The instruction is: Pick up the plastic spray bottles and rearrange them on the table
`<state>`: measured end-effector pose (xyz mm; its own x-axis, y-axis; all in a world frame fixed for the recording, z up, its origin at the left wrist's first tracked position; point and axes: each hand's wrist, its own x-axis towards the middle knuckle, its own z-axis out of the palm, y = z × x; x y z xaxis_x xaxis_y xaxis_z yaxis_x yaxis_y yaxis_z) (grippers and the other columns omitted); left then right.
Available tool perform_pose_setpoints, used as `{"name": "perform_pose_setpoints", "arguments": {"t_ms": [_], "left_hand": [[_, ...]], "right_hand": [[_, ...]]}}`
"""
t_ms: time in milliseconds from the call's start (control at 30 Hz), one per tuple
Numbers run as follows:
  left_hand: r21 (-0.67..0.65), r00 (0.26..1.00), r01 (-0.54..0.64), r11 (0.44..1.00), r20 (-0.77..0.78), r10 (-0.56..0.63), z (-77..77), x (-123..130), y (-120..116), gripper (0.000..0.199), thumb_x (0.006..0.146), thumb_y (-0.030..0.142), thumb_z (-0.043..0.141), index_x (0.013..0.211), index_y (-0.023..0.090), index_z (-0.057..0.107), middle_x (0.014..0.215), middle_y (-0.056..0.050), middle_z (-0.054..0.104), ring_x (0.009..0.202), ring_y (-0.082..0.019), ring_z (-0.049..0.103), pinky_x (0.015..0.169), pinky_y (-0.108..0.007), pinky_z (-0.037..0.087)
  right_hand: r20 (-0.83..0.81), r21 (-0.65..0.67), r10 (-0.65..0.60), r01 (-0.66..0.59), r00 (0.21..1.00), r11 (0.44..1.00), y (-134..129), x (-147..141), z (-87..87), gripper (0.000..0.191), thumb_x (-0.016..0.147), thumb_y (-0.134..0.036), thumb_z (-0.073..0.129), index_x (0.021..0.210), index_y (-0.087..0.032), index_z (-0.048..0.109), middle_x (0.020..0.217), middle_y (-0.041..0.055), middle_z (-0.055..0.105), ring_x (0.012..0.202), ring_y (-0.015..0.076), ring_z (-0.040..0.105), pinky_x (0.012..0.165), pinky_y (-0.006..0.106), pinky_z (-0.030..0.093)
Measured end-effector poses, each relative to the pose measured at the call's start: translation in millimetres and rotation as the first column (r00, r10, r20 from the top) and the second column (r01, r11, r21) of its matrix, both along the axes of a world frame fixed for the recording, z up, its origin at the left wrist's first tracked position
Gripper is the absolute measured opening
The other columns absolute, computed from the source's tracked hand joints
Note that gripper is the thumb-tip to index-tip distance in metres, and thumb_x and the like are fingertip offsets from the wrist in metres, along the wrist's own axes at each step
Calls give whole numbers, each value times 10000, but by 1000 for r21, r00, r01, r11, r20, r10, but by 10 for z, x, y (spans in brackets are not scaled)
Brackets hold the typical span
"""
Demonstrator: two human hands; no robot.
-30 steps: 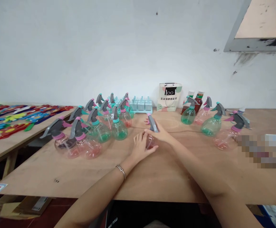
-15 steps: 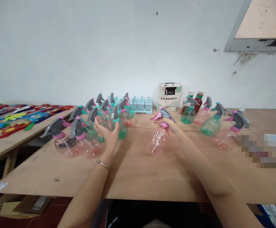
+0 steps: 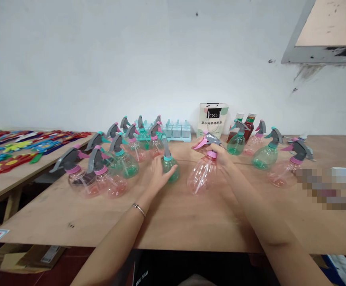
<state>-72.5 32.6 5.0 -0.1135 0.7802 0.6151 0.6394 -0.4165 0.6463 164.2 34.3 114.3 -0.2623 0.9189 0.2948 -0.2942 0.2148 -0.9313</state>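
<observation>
Left hand [image 3: 160,174]: fingers wrapped on the green spray bottle [image 3: 169,169], which stands upright.
Right hand [image 3: 222,159]: clamped on the neck of the pink spray bottle [image 3: 203,172], tilted slightly, trigger head pointing left.
Relation: green bottle just left of the pink one, apart; cluster of bottles [image 3: 107,167] farther left.
Surface: plywood table [image 3: 190,214].
Room: white wall [image 3: 131,59] behind; paper bag [image 3: 212,121] beyond the pink bottle.

Bright, even, diffuse light, soft shadows under arms; slight overall softness, wide-angle stretch at edges, pixelated patch at right
</observation>
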Motion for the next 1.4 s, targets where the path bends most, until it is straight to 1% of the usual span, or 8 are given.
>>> {"name": "perform_pose_setpoints", "arguments": {"t_ms": [100, 200, 467, 633, 867, 1067, 1267, 1400], "left_hand": [[-9, 987, 155, 988, -35, -155, -46, 101, -32, 582, 808, 452, 708, 1290, 235, 466, 1227, -117, 603, 1216, -307, 567, 1084, -514, 407], [-41, 981, 188, 981, -36, -189, -50, 143, -50, 600, 826, 441, 695, 1326, 232, 438, 1277, -130, 607, 1255, -317, 564, 1094, -530, 405], [-71, 974, 218, 973, -46, -221, 20, 125, -78, 560, 834, 460, 684, 1287, 219, 457, 1238, -126, 636, 1231, -316, 595, 1061, -511, 450], [-75, 976, 207, 975, -45, -211, 4, 129, -64, 606, 820, 454, 697, 1311, 218, 433, 1293, -144, 617, 1265, -332, 575, 1081, -534, 426], [-53, 971, 228, 972, -59, -231, 28, 133, -78, 566, 845, 455, 675, 1303, 214, 446, 1271, -127, 625, 1249, -308, 579, 1088, -504, 427], [-76, 976, 206, 976, -57, -210, -5, 122, -61, 597, 836, 470, 683, 1319, 214, 441, 1301, -143, 611, 1262, -324, 567, 1092, -532, 416], [-68, 973, 223, 973, -45, -226, -9, 121, -56, 620, 834, 469, 688, 1341, 218, 435, 1324, -140, 607, 1289, -326, 555, 1112, -529, 401], [-74, 974, 220, 973, -42, -223, -8, 124, -54, 628, 828, 470, 691, 1342, 218, 431, 1322, -137, 607, 1285, -325, 557, 1107, -525, 407]], "right_hand": [[15, 85, -38, 36, 999, 996, -22, 1, -8, 162, 554, -271, 570, 711, -235, 576, 682, 38, 657, 681, 231, 628, 516, 319, 458], [2, 167, -73, 71, 997, 983, -8, 0, -10, 97, 544, -286, 548, 626, -237, 530, 625, 35, 606, 666, 225, 622, 617, 358, 507], [57, 52, 26, -29, 998, 998, 17, 7, -25, 197, 545, -270, 554, 737, -227, 575, 733, 53, 678, 798, 262, 670, 557, 309, 454], [43, 97, -73, 69, 996, 993, 21, -8, -38, 89, 545, -270, 552, 621, -227, 536, 560, 11, 569, 571, 179, 556, 510, 291, 411], [24, 103, -74, 71, 997, 992, 71, 11, -30, 195, 549, -247, 557, 732, -229, 622, 759, 32, 706, 741, 209, 634, 579, 282, 454], [8, 188, -120, 116, 993, 975, 74, 41, -68, 60, 558, -239, 540, 601, -216, 575, 588, 16, 602, 604, 176, 564, 585, 297, 440], [146, 249, -18, -19, 989, 968, 87, 14, -51, 128, 568, -241, 532, 664, -224, 615, 715, 32, 661, 797, 229, 631, 716, 339, 481], [81, 309, -70, 42, 994, 950, 89, 8, -81, 105, 606, -279, 525, 679, -242, 591, 674, 18, 632, 766, 229, 625, 736, 359, 490]]}}
